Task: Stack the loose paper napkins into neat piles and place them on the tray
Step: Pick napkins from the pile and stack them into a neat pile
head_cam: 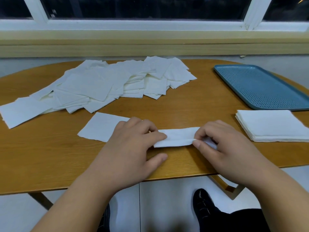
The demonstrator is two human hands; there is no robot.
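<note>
A white napkin lies folded into a narrow strip near the table's front edge. My left hand presses its left end flat with the fingers. My right hand pinches its right end between thumb and fingertips. A single flat napkin lies just left of my left hand, partly under it. A wide loose heap of napkins spreads over the far left of the table. A neat squared pile of napkins sits at the right. The blue perforated tray stands behind that pile with nothing on it.
The oval wooden table ends close in front of my wrists. A window sill and wall run behind it. Below the edge I see a white floor and a dark shoe.
</note>
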